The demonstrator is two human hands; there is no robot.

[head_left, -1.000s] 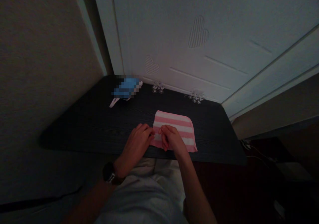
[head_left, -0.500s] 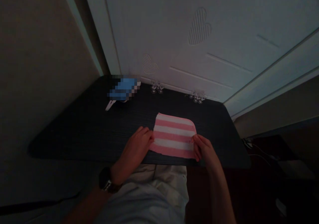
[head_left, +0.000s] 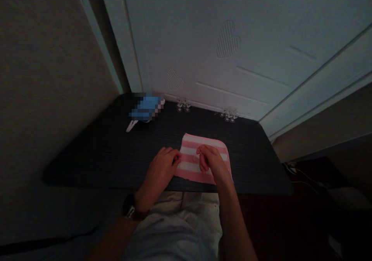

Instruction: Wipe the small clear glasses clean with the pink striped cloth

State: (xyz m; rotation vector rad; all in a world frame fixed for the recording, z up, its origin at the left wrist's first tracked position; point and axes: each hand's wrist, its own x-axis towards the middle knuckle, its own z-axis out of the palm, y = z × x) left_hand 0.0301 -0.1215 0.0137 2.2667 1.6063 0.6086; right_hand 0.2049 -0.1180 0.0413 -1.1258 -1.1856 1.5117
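Pink-and-white striped cloth [head_left: 203,158] lies flat at the near edge of the dark table [head_left: 116,148], left hand [head_left: 159,172] curled on its left border, right hand [head_left: 210,162] bent-fingered atop it, whether pinching is unclear, so any tug toward the edge could drag it off.

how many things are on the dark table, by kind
pink and white striped folded cloth: 1
clusters of small clear glass-like pieces by the wall: 2
blue object, blurred out: 1
total: 4, on the dark wood-grain table
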